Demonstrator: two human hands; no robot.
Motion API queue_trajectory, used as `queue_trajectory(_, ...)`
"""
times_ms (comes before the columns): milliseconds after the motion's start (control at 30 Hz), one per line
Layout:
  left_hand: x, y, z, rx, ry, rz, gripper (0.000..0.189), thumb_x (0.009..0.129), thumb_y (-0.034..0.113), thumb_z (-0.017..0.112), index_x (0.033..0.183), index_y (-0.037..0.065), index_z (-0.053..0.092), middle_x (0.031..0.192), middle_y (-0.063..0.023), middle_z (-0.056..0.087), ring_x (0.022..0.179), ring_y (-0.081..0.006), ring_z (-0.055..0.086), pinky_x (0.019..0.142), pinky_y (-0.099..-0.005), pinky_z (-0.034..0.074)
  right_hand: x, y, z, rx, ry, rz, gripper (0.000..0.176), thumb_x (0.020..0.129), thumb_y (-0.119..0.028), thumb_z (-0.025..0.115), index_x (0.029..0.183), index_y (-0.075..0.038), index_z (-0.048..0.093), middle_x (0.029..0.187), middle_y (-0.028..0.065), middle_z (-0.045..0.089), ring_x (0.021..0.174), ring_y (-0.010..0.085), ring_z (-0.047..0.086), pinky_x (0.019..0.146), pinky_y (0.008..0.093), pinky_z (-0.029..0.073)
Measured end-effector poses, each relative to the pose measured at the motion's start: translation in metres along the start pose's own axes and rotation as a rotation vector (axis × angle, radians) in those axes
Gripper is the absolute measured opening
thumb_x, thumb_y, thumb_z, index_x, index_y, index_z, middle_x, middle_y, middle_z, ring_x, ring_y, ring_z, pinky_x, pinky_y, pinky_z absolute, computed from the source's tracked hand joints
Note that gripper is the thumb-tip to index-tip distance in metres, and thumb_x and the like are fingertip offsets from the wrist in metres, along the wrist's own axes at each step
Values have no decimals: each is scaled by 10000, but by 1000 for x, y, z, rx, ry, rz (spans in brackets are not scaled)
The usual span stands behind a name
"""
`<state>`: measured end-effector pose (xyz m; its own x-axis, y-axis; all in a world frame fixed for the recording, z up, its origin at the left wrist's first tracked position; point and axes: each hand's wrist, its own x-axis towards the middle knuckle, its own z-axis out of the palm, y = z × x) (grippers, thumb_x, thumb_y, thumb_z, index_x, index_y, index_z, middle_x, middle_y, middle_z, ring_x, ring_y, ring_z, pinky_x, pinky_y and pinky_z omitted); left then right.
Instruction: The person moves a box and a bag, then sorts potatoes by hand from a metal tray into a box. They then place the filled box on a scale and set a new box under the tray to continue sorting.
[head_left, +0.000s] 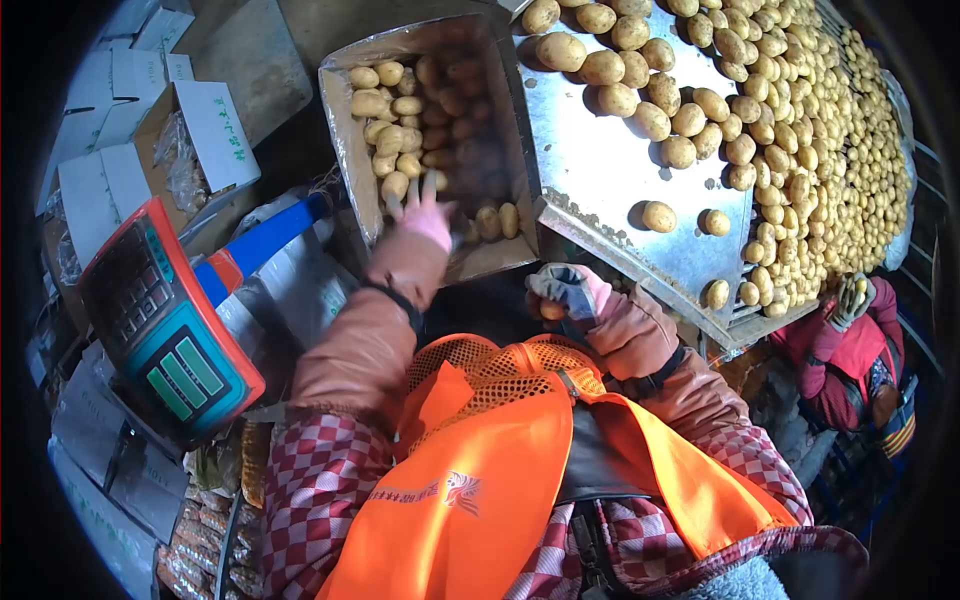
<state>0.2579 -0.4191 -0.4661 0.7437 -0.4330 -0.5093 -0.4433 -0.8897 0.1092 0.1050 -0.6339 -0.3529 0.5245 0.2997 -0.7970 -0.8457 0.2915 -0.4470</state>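
My left hand [422, 210], in a glove with a pink cuff, reaches over the near left part of a cardboard box [352, 150] lined with clear plastic. Its fingers are spread and slightly blurred, just above the potatoes [398, 135] in the box. I see no potato held in it. My right hand [565, 288], in a grey glove, is closed around a potato [550, 309] in front of my vest, beside the box's near right corner. Most of that potato is hidden by the fingers. Shadow covers the right side of the box.
A metal sorting table [590, 165] adjoins the box, with many loose potatoes [740, 150] heaped to its right. A digital scale [170, 330] stands at left, near stacked white cartons [105, 190]. Another person [845, 350] works at the lower right, gloved hands at the heap.
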Motion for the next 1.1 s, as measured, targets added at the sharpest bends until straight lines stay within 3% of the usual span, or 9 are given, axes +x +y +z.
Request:
queue_trajectory(100,-48,-14,0,-184,-283,-5,426,883,388,623,1282,242,599,1376,-138,538,1319,-365,454,1031,-435,444,29,49,-33,-379,292,44,442,881,-415,715,1077,-24,650,869,93,688,835,220,661,704,342,542)
queue_trajectory(167,-60,-24,-27,-380,-516,-307,412,895,394,611,1250,185,625,1262,-144,614,1230,-398,523,1002,-449,455,47,76,-48,-831,547,-4,556,839,-445,750,1193,-36,620,932,115,710,893,289,675,785,394,548)
queue_trajectory(233,-71,-41,-29,-447,-104,-234,394,898,319,638,1221,94,627,1204,-175,632,1150,-428,566,952,-471,476,32,27,-29,-1237,663,-447,666,821,-485,742,1298,-61,549,974,128,716,938,347,668,852,431,531)
queue_trajectory(300,-79,-55,-28,-419,407,-101,428,897,301,656,1246,60,599,1210,-198,622,1156,-438,560,943,-479,480,29,17,-10,-1473,778,-363,491,887,-422,652,1238,-81,607,987,181,700,986,336,650,932,411,481)
queue_trajectory(333,-79,-51,-41,-485,477,-292,468,891,321,670,1267,58,578,1215,-213,615,1155,-445,558,949,-479,477,28,12,-1,-1588,834,-313,417,920,-390,607,1208,-91,637,993,207,692,1010,331,641,973,401,456)
queue_trajectory(400,-61,-60,-30,-618,407,-610,657,867,463,684,1352,63,492,1254,-243,593,1187,-432,547,984,-467,462,11,-8,7,-1572,424,139,373,926,-388,622,1147,-93,676,957,177,712,892,284,676,868,381,513)
queue_trajectory(500,-42,-104,4,-470,-200,-682,654,862,627,586,1148,45,668,1119,-266,658,1085,-417,620,935,-469,496,27,0,6,-1430,419,147,370,924,-387,628,1140,-90,679,954,175,714,887,278,678,861,379,515)
queue_trajectory(600,-54,-153,23,-557,-65,-682,602,887,625,534,1052,73,708,1041,-241,684,1025,-423,642,898,-489,509,39,11,3,-1336,457,82,367,921,-385,634,1132,-88,683,951,173,715,883,273,679,855,376,518)
queue_trajectory(1100,-48,-100,19,-363,-104,-682,525,920,546,533,1158,100,675,1127,-221,664,1092,-398,617,939,-476,494,42,24,-9,-1105,525,-55,356,908,-375,663,1096,-75,700,937,164,723,861,245,688,821,361,531)
